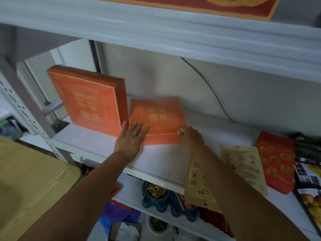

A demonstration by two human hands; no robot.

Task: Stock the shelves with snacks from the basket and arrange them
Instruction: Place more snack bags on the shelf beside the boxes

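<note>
Two hands on blurred orange box [157, 121], left hand [129, 139] flat, right hand [190, 135] fingers pinching its corner

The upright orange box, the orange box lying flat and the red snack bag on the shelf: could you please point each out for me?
upright orange box [90, 103], head view, middle of its front face.
flat orange box [159, 119], head view, middle of its top face.
red snack bag [276, 161], head view, centre of its printed front.
</note>
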